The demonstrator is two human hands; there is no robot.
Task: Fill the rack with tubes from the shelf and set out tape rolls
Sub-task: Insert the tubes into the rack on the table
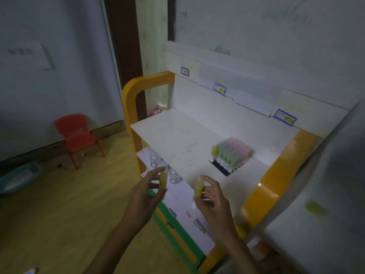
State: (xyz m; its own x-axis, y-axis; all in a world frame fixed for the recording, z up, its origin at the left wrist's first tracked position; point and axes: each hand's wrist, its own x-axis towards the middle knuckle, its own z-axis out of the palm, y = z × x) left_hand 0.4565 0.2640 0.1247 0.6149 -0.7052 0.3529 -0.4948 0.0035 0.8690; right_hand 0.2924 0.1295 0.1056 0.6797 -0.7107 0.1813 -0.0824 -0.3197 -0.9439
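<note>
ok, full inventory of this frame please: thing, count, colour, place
rack: 1, dark, right part of white shelf top, nearly full of tubes
racked tubes: count unclear, yellow-green, grey and pink caps, upright in rack
held tubes: 2, yellow-green, one in left hand, one in right hand
shelf unit: 1, white with orange frame, centre
labels: 3, blue-edged, shelf back panel
clear bottles: at least 2, lower shelf
chair: 1, red, floor at left
basin: 1, teal, floor far left
left hand: holding a tube
right hand: holding a tube
</note>
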